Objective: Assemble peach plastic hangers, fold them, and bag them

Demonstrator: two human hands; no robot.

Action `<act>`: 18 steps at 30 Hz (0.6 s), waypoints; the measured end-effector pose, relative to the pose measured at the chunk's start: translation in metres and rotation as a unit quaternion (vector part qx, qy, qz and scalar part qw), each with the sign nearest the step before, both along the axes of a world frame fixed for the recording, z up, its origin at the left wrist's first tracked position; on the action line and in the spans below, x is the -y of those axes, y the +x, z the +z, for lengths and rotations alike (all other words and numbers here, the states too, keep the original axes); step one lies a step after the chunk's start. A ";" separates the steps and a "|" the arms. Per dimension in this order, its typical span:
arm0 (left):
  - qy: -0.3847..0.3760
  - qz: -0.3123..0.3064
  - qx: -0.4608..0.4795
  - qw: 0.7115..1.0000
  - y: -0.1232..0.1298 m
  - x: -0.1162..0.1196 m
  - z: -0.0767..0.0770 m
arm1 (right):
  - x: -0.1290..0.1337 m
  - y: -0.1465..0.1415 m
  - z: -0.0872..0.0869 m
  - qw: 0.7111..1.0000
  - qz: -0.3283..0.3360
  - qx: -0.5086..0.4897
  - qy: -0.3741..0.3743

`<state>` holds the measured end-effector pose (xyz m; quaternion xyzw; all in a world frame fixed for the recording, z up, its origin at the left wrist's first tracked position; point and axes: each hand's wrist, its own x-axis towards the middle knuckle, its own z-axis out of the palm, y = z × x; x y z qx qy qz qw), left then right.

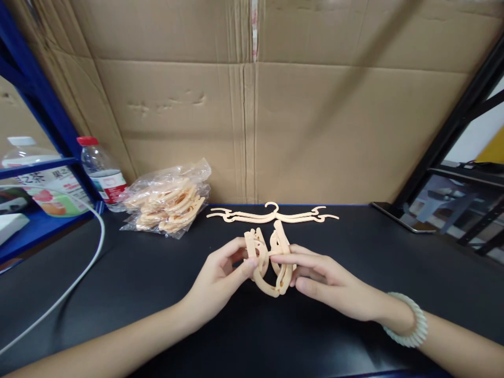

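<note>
A: Where is the folded, curved, cream-coloured plastic hanger [270, 289]?

B: Between the person's bare left hand [222, 281] and bare right hand [331, 281], over the smooth black tabletop [126, 294]. I can't tell whether its lowest curve touches down, or whether it's one piece or several nested together

A: How firm is the hold?

B: The left hand pinches one side, thumb in front and fingers behind. The right hand grasps the other side more loosely, index finger laid across the front; its thumb seems to sit clear of the plastic

A: So what might go wrong?

B: If the right fingers slip, I'd expect that side to swing down, since little seems to brace it. Pulling the halves unevenly could strain a joint, because the parts look thin and curved

A: Anything nearby to worry about?

B: A sudden spring forward might knock the spread-out, slender cream plastic hanger [254, 217] lying just behind. The crinkled clear plastic bag of cream pieces [169, 202] sits farther left, so a bump there looks less likely. The thin white cable [103, 236] is well apart from the fingers, though a left elbow drifting outward could snag it
</note>
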<state>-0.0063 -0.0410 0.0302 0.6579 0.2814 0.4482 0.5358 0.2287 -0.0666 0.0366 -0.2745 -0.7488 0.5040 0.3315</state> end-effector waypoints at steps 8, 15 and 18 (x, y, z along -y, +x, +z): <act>-0.015 -0.005 0.000 1.000 0.001 0.004 0.006 | 0.005 0.001 0.006 0.994 -0.021 0.053 0.089; -0.029 -0.021 0.013 0.999 0.001 0.006 0.006 | 0.006 0.000 0.005 0.992 -0.034 0.081 0.088; -0.034 -0.023 0.023 0.999 0.002 0.007 0.006 | 0.005 -0.001 0.004 0.991 -0.043 0.085 0.091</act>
